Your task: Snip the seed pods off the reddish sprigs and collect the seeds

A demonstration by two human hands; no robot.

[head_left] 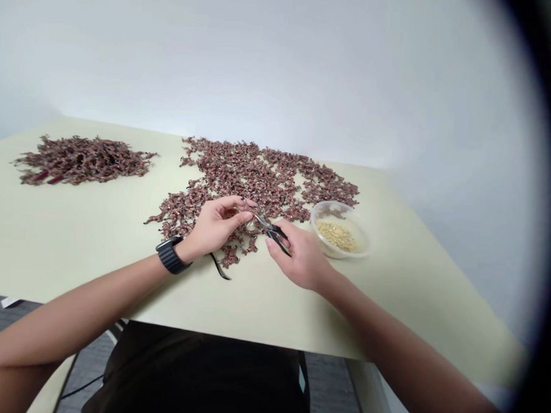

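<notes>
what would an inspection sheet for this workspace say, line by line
surface: pale yellow table
job's things: black-handled pliers; small piece; spread of brown pieces; translucent bowl of yellow bits
clutter: second brown pile, left, with two red items; dark curved handle, partly hidden
grippers: left hand pinches the small piece, details unclear; right hand holds the pliers
cables: thin black cable below the table, left
surroundings: pale wall, grey floor

left grip [220, 223]: pinched | right grip [300, 251]: curled | forearms [102, 296]: angled inward
</notes>
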